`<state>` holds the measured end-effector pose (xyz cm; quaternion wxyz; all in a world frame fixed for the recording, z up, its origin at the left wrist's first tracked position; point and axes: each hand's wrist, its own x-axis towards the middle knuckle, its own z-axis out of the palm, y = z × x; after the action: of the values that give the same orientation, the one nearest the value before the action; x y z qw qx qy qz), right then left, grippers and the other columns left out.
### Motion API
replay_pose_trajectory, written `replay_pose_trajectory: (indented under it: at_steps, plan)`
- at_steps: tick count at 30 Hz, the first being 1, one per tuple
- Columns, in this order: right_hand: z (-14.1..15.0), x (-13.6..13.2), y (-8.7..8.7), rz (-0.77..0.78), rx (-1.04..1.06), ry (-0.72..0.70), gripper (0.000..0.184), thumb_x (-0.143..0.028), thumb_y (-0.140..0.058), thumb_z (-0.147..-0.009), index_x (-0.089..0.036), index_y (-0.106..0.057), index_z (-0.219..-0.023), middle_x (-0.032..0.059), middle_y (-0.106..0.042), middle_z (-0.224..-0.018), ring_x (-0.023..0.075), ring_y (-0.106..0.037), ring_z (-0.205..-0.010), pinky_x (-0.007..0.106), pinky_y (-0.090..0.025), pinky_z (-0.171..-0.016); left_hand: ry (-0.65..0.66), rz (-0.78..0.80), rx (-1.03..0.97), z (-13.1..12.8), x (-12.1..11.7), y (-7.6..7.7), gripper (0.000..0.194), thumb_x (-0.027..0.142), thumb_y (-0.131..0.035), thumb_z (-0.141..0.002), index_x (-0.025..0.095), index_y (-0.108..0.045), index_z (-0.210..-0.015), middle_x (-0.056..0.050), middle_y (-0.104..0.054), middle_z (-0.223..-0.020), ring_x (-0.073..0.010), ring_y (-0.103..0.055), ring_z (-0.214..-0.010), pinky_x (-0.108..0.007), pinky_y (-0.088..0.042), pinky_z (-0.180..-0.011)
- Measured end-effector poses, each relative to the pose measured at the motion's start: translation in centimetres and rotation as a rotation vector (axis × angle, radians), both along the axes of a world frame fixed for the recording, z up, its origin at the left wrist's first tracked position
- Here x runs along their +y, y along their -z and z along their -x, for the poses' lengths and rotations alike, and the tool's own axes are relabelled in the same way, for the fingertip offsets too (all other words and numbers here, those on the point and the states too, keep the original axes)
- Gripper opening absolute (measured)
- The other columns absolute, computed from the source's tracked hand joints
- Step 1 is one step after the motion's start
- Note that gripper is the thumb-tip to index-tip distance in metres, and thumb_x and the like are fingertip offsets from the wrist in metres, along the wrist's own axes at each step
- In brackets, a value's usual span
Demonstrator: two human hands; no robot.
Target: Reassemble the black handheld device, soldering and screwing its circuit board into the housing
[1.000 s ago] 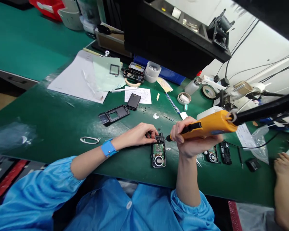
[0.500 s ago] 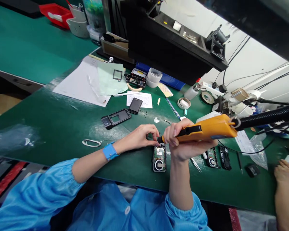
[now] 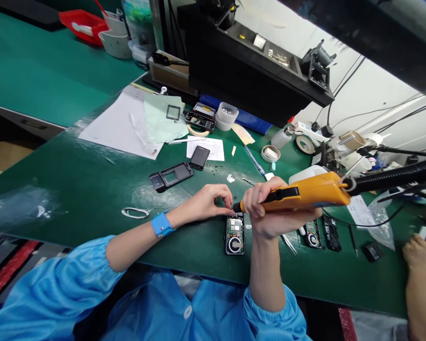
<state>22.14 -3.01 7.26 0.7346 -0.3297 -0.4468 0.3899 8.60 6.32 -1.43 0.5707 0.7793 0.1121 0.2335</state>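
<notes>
An opened phone (image 3: 235,234) with its circuit board showing lies on the green mat near the front edge. My left hand (image 3: 208,202), with a blue wrist strap, pinches at the phone's top end, fingers closed; what they hold is too small to make out. My right hand (image 3: 273,210) is wrapped round an orange electric screwdriver (image 3: 307,192), whose black tip points left at the phone's top, just beside my left fingertips. A black hose runs from the screwdriver off to the right.
A black phone frame (image 3: 171,175) and a small dark phone (image 3: 199,157) lie behind. Papers (image 3: 122,124), tape rolls (image 3: 270,153), a white cup (image 3: 227,114) and a black shelf (image 3: 255,71) stand further back. More phone parts (image 3: 321,233) lie right. Another person's hand (image 3: 417,253) rests at the right edge.
My right hand has brought the screwdriver slightly left, so its tip sits at the phone's top by my left fingers. The view has shifted a little.
</notes>
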Motion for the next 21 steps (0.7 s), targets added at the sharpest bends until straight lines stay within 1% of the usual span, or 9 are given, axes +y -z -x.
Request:
replay_pose_trajectory:
  at_steps: [3,6,11,16,18,19,20,21]
  plan:
    - [0.01,-0.02,0.10,-0.016,0.025,-0.008,0.074,-0.094,-0.054,-0.086,-0.024,-0.071,-0.070,-0.0087,-0.032,-0.039,0.0101,-0.025,-0.029,0.025,-0.026,-0.034,0.015,0.023,-0.003,-0.02,0.12,0.10,0.030,0.040,-0.092,-0.091,0.019,-0.074,-0.079,-0.006,-0.078,-0.098,-0.0196,-0.073,-0.091,-0.033,-0.056,-0.085]
    - [0.12,-0.03,0.02,-0.032,0.028,0.017,0.073,-0.092,-0.055,-0.087,-0.023,-0.071,-0.069,-0.0085,-0.033,-0.039,0.0094,-0.024,-0.028,0.024,-0.024,-0.033,0.020,0.041,-0.006,-0.02,0.14,0.22,0.028,0.038,-0.093,-0.090,0.019,-0.075,-0.079,-0.005,-0.078,-0.096,-0.0194,-0.073,-0.090,-0.032,-0.054,-0.084]
    - [0.17,-0.03,-0.02,-0.004,0.011,0.049,0.075,-0.096,-0.055,-0.083,-0.024,-0.069,-0.067,-0.0085,-0.031,-0.037,0.0104,-0.024,-0.027,0.025,-0.025,-0.031,0.027,0.068,0.000,-0.13,0.18,0.53,0.029,0.040,-0.092,-0.090,0.018,-0.077,-0.080,-0.006,-0.079,-0.098,-0.0202,-0.073,-0.091,-0.033,-0.054,-0.085]
    - [0.03,-0.07,0.11,-0.006,0.012,0.017,0.074,-0.094,-0.052,-0.086,-0.024,-0.069,-0.069,-0.0084,-0.032,-0.039,0.0101,-0.025,-0.028,0.025,-0.025,-0.033,0.080,0.061,0.007,-0.18,0.24,0.52,0.029,0.042,-0.088,-0.093,0.018,-0.075,-0.082,-0.006,-0.079,-0.098,-0.0206,-0.074,-0.092,-0.033,-0.056,-0.087]
    - [0.06,-0.09,0.14,0.016,-0.003,0.014,0.074,-0.093,-0.050,-0.087,-0.024,-0.069,-0.068,-0.0077,-0.035,-0.039,0.0099,-0.025,-0.028,0.025,-0.025,-0.033,0.101,0.047,-0.004,-0.09,0.06,0.33,0.026,0.042,-0.089,-0.092,0.019,-0.077,-0.090,-0.007,-0.079,-0.107,-0.0228,-0.074,-0.102,-0.035,-0.057,-0.095]
    - [0.10,-0.09,0.15,0.035,-0.015,0.017,0.074,-0.093,-0.050,-0.086,-0.024,-0.070,-0.068,-0.0072,-0.036,-0.039,0.0100,-0.026,-0.028,0.025,-0.025,-0.033,0.106,0.037,-0.010,-0.02,-0.07,0.25,0.028,0.042,-0.092,-0.089,0.020,-0.077,-0.098,-0.008,-0.078,-0.115,-0.0248,-0.073,-0.110,-0.037,-0.056,-0.101]
    - [0.15,-0.08,0.18,0.055,-0.026,0.019,0.074,-0.093,-0.050,-0.085,-0.023,-0.070,-0.068,-0.0067,-0.037,-0.039,0.0101,-0.027,-0.029,0.024,-0.024,-0.032,0.108,0.022,-0.011,0.05,-0.23,0.21,0.038,0.043,-0.096,-0.085,0.021,-0.077,-0.109,-0.009,-0.076,-0.123,-0.0271,-0.071,-0.118,-0.039,-0.055,-0.106]
    - [0.19,-0.06,0.21,0.074,-0.033,0.020,0.074,-0.092,-0.051,-0.084,-0.023,-0.071,-0.067,-0.0062,-0.038,-0.039,0.0102,-0.028,-0.029,0.024,-0.024,-0.032,0.111,0.001,-0.003,0.12,-0.39,0.20,0.052,0.043,-0.099,-0.081,0.022,-0.074,-0.121,-0.010,-0.074,-0.131,-0.0295,-0.068,-0.125,-0.041,-0.054,-0.110]
